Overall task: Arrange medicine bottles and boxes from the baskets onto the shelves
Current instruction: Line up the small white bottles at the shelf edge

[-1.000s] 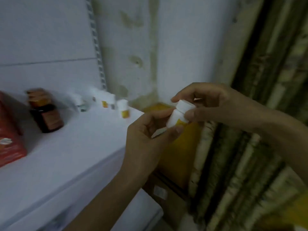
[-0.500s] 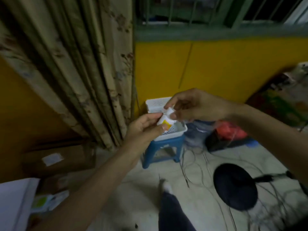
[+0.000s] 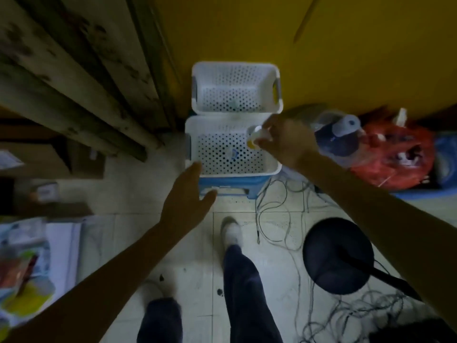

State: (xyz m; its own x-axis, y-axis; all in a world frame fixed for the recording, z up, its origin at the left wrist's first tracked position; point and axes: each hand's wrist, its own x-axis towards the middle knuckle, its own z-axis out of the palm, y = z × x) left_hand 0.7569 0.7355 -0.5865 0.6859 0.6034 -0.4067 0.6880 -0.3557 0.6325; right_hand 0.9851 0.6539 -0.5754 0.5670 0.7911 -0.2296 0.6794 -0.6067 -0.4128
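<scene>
While right hand pinched white bottle above near basket, left hand spread open; steadying the rim looked wise.

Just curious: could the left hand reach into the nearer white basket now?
Probably yes. The left hand is open and empty at the front left corner of the nearer basket; its top is uncovered. The right hand, holding a small bottle, is over the right side, out of the way.
</scene>
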